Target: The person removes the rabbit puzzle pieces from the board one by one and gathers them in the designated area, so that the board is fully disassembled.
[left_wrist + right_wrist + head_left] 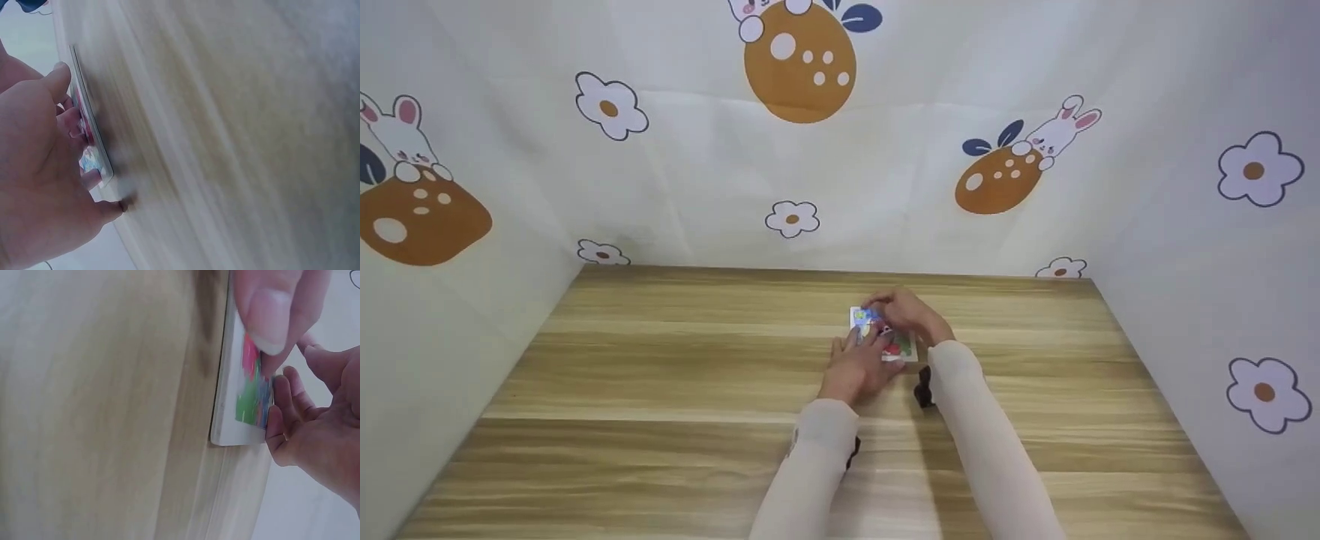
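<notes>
A small flat board (909,351) with a white border and a colourful picture lies on the wooden table. My left hand (859,369) rests over its near left part, fingers extended across the picture. In the left wrist view, the fingers of the left hand (45,174) lie on the board (93,126), and the little finger reaches past its corner onto the table. Over the far right part of the board bends my right hand (911,315). The right wrist view has its thumb (270,320) beside a finger, close over the picture; I cannot tell whether they pinch anything.
The wood-grained table (660,375) spreads out around the board. A pale curtain (682,172) printed with rabbits, oranges and flowers stands at the back and both sides. Black wrist-worn devices (924,388) show beside the cream sleeves (990,435).
</notes>
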